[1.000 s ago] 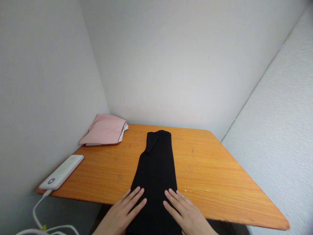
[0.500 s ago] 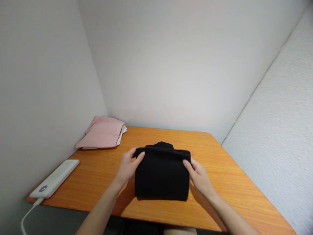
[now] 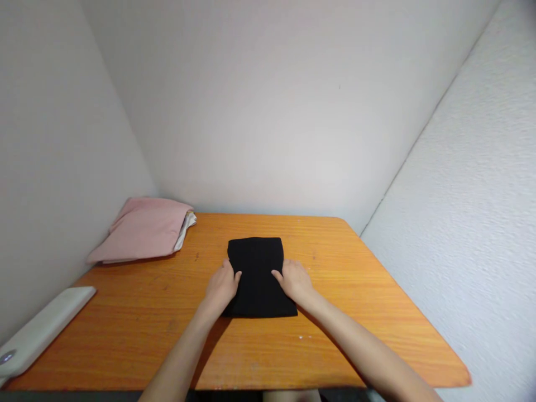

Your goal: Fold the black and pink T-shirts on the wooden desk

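A folded black cloth [image 3: 259,285] lies flat on the wooden table [image 3: 268,354], its shape a neat rectangle. My left hand [image 3: 221,285] grips its left edge, with the thumb on top and the other fingers curled at the side. At the right edge my right hand [image 3: 294,279] holds it the same way, thumb over the fabric. Most fingertips are hidden under or beside the cloth. What kind of garment it is, the folds do not show.
At the back left sits a folded pink cloth [image 3: 144,229] with white layers showing at its right end. A white power bank [image 3: 46,326] lies along the left edge. Walls [image 3: 259,111] enclose the table at the back and both sides.
The black cloth was held up and tilted, with a bunched part behind it; now it lies flat on the table. Both hands have slid down to its sides. The view has shifted right.
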`<state>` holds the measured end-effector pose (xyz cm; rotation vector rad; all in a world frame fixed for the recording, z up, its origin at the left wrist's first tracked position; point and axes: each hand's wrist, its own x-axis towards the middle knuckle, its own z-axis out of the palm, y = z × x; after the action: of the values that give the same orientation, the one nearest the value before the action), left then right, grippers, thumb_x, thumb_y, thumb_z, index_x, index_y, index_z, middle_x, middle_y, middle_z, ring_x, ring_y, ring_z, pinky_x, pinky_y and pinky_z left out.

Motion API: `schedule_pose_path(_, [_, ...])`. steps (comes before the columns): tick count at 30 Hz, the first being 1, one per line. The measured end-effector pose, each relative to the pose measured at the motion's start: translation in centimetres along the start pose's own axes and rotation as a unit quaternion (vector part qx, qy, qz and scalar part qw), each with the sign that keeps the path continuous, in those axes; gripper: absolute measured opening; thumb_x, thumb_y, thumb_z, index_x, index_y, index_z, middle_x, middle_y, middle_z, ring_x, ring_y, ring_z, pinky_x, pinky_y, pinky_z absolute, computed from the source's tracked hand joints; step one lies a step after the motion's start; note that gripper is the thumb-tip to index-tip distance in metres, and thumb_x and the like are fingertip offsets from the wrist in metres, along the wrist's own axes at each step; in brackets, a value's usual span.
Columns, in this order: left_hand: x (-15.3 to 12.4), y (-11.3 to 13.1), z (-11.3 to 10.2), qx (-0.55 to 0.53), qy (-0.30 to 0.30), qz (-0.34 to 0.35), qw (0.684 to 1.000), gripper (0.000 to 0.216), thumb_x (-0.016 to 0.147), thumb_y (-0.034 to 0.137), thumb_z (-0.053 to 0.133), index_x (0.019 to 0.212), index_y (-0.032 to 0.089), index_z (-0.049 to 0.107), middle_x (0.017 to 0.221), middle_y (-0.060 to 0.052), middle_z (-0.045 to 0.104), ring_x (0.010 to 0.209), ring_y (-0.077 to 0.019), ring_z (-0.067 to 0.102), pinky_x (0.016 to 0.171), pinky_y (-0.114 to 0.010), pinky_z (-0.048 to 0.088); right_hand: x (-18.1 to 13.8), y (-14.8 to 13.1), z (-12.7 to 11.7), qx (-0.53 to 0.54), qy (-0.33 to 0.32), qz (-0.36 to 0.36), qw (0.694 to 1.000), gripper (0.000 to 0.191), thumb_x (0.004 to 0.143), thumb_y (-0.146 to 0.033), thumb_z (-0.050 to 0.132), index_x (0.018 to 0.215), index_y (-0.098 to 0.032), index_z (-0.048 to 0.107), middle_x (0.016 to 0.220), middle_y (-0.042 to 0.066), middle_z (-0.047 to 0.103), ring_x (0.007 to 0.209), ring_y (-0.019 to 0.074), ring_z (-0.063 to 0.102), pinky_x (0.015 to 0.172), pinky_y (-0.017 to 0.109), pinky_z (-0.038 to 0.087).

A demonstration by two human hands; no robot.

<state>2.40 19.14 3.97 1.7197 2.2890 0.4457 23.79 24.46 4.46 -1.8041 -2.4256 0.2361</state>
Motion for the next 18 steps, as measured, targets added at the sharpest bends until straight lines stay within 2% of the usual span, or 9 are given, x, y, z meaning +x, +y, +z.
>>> schedule_pose_path(2, [-0.3, 1.5, 0.4, -0.009, -0.004, 0.024, 1.0, 0.054, 0.097, 0.024, 0.042, 0.144, 0.004, 0.027, 0.135, -0.028, 0.056, 0.123, -0.0313, 0.06, 0.098, -0.039, 0.048, -0.6, 0.8, -0.3, 0.043, -0.004, 0.014, 0.999, 0.041, 0.099, -0.038, 0.048, 0.123, -0.007, 0.059, 0.108, 0.02, 0.071, 0.106, 0.0305, 0.067, 0.089, 0.037, 0.048])
schedule_pose_path(4, [-0.9, 3.6, 0.9, -0.041, -0.003, 0.075, 0.996, 0.057, 0.096, 0.02, 0.038, 0.148, 0.005, 0.018, 0.145, -0.028, 0.046, 0.133, -0.0294, 0.051, 0.105, -0.039, 0.044, -1.6, 2.7, -1.1, 0.074, -0.004, 0.041, 0.996, 0.041, 0.099, -0.037, 0.047, 0.127, -0.008, 0.053, 0.105, 0.018, 0.072, 0.102, 0.0296, 0.069, 0.085, 0.035, 0.049])
schedule_pose_path(6, [-2.3, 6.1, 1.7, -0.094, -0.024, 0.143, 0.985, 0.059, 0.091, 0.017, 0.043, 0.146, 0.008, 0.022, 0.146, -0.024, 0.043, 0.135, -0.0273, 0.048, 0.11, -0.038, 0.04, -3.3, 5.5, -1.9, 0.08, 0.01, 0.069, 0.994, 0.042, 0.099, -0.039, 0.048, 0.128, -0.009, 0.05, 0.104, 0.018, 0.072, 0.102, 0.0305, 0.069, 0.082, 0.035, 0.048])
schedule_pose_path(8, [-4.3, 9.0, 2.9, -0.142, -0.073, 0.197, 0.967, 0.058, 0.085, 0.015, 0.048, 0.14, 0.012, 0.033, 0.139, -0.02, 0.048, 0.129, -0.0252, 0.052, 0.111, -0.037, 0.04, -5.6, 9.1, -2.7, 0.065, 0.033, 0.11, 0.991, 0.041, 0.098, -0.041, 0.048, 0.126, -0.01, 0.05, 0.104, 0.019, 0.072, 0.1, 0.0314, 0.069, 0.079, 0.035, 0.048])
schedule_pose_path(11, [-7.5, 13.7, 5.1, -0.182, -0.147, 0.232, 0.944, 0.053, 0.084, 0.018, 0.049, 0.136, 0.015, 0.043, 0.13, -0.016, 0.05, 0.121, -0.0231, 0.056, 0.108, -0.035, 0.044, -9.2, 15.7, -3.5, 0.032, 0.072, 0.175, 0.981, 0.037, 0.098, -0.043, 0.047, 0.119, -0.013, 0.051, 0.102, 0.018, 0.071, 0.095, 0.0314, 0.07, 0.075, 0.034, 0.047])
schedule_pose_path(15, [-10.4, 19.7, 7.8, -0.199, -0.192, 0.278, 0.92, 0.064, 0.089, 0.033, 0.048, 0.148, 0.01, 0.037, 0.141, -0.022, 0.043, 0.134, -0.0313, 0.044, 0.115, -0.041, 0.036, -12.4, 23.1, -4.5, 0.004, 0.098, 0.224, 0.97, 0.035, 0.098, -0.043, 0.046, 0.116, -0.014, 0.053, 0.097, 0.016, 0.071, 0.09, 0.0309, 0.069, 0.074, 0.035, 0.047])
schedule_pose_path(18, [-11.7, 23.0, 9.0, -0.169, -0.208, 0.293, 0.918, 0.073, 0.09, 0.043, 0.047, 0.151, 0.006, 0.033, 0.15, -0.027, 0.035, 0.143, -0.0414, 0.029, 0.119, -0.052, 0.025, -13.5, 25.1, -4.5, -0.065, 0.128, 0.26, 0.955, 0.044, 0.097, -0.044, 0.043, 0.123, -0.01, 0.054, 0.105, 0.022, 0.068, 0.1, 0.0363, 0.066, 0.081, 0.042, 0.048])
